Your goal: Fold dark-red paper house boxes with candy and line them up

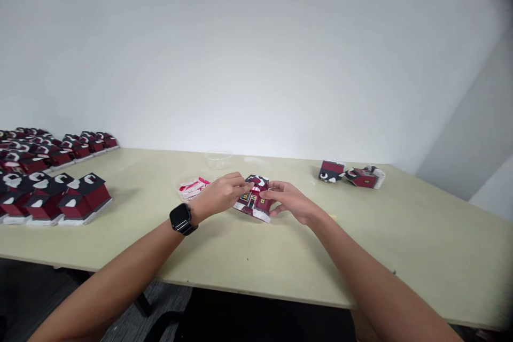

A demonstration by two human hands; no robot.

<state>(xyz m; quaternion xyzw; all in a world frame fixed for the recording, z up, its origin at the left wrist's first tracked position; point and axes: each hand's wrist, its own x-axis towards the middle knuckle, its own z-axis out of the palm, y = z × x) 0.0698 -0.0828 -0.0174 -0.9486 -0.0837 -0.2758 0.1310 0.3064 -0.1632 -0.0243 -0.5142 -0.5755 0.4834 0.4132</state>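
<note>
A small dark-red model house with lit-looking yellow windows, a pink-and-white awning and a white snowy base is tilted so its front faces me. My left hand, with a black watch on the wrist, is closed at its upper left side, fingertips on the front near the awning. Whether a small piece is also pinched there I cannot tell. Along the right side, my right hand grips the house with thumb on the front and fingers behind. Just beyond my left wrist sits a clear bowl of pink-and-white pieces.
Rows of similar model houses stand at the left of the pale table. Two more houses lie tipped over at the back right. A clear plastic tub is near the wall, with a clear lid-like piece beside it.
</note>
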